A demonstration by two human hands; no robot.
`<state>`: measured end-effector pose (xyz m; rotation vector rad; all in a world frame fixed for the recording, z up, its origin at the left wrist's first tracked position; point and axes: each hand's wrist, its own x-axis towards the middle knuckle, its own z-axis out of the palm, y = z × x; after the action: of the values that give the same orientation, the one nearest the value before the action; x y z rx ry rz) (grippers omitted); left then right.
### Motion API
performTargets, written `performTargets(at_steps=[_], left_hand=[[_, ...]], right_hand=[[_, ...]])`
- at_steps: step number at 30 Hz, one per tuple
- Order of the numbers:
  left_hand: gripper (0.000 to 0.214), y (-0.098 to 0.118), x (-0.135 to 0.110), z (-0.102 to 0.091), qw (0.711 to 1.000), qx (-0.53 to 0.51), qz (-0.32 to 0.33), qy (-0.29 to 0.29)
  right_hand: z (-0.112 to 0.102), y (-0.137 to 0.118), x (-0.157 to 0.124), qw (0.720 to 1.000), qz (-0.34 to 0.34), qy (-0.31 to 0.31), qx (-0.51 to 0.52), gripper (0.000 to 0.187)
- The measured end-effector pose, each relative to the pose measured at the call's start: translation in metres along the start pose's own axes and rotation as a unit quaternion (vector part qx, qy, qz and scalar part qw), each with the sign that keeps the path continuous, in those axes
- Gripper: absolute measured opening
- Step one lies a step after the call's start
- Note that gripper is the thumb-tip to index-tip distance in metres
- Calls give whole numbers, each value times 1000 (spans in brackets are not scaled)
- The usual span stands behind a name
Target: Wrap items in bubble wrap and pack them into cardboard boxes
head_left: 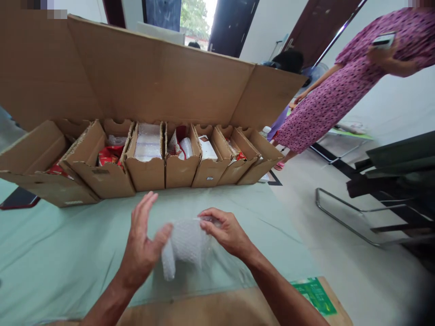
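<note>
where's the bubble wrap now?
Head view, lower centre: white bubble-wrap bundle pinched in the right hand, thumb of the left hand against it, over the pale green table cover, before the brown cardboard boxes.

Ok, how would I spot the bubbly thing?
Find the row of open cardboard boxes on the green table cover. In front, between the left hand and right hand, is a bubble wrap bundle, the only wrapped thing outside the boxes.

Home packing rm: big carton w/ row of small boxes, wooden doors.
</note>
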<state>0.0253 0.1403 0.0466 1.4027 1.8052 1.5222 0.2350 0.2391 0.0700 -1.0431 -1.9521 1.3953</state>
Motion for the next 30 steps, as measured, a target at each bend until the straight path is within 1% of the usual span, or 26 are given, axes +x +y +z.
performTargets(at_steps=[1,2,3,4,5,6,8,10,12,13,14,16,17,18,19,21,22,23,24,25,26,28,30], left_hand=[[66,8,-2,1,995,57,83,-23],[71,14,-5,4,982,105,150,-48],[76,18,-7,9,969,141,191,-71],[76,19,-10,13,961,165,200,-95],[72,17,-11,18,958,182,185,-118],[63,12,-13,20,958,196,155,-139],[44,-5,-15,19,953,225,91,-180],[38,-25,-15,10,939,266,61,-209],[36,-40,-16,-4,925,309,50,-216],[35,-46,-16,-9,920,324,47,-216],[35,-49,-17,-14,918,332,44,-213],[36,-49,-19,-17,918,339,36,-203],[40,-47,-21,-15,917,343,30,-202],[45,-44,-23,-11,913,351,23,-207],[47,-40,-25,-6,905,363,14,-220],[45,-33,-29,6,884,388,-3,-260],[44,-30,-31,12,873,400,-10,-278],[44,-28,-32,17,865,408,-17,-292],[44,-27,-34,21,859,413,-21,-302],[45,-27,-34,23,855,415,-24,-311],[46,-28,-34,24,852,414,-25,-319],[47,-32,-30,21,856,405,-20,-321],[48,-37,-23,12,861,401,-14,-312]], right_hand=[[3,-5,-1,1000,-9,-18,-19,19],[7,-10,-2,999,-18,-32,-30,19],[10,-15,-3,998,-27,-44,-32,21],[13,-18,-4,998,-34,-50,-27,23],[14,-22,-5,998,-39,-50,-18,24],[14,-24,-6,998,-41,-43,-9,24],[11,-23,-8,999,-34,-10,17,23],[4,-15,-9,998,-10,40,41,27],[-5,0,-9,995,25,84,49,33],[-10,9,-10,995,40,84,35,35],[-16,18,-10,996,48,69,5,34],[-33,30,-9,994,34,45,-95,30],[-45,31,-7,987,12,55,-152,27],[-60,29,-4,975,-17,85,-206,25],[-76,22,1,957,-50,134,-252,24],[-113,-2,19,912,-114,224,-324,22],[-131,-15,33,887,-139,251,-361,20],[-146,-28,50,865,-147,266,-399,19],[-160,-39,68,848,-136,265,-438,17],[-171,-47,87,837,-110,249,-474,16],[-178,-51,106,837,-72,202,-503,16],[-187,-51,140,841,-2,98,-533,17],[-189,-45,164,845,34,25,-533,24]])
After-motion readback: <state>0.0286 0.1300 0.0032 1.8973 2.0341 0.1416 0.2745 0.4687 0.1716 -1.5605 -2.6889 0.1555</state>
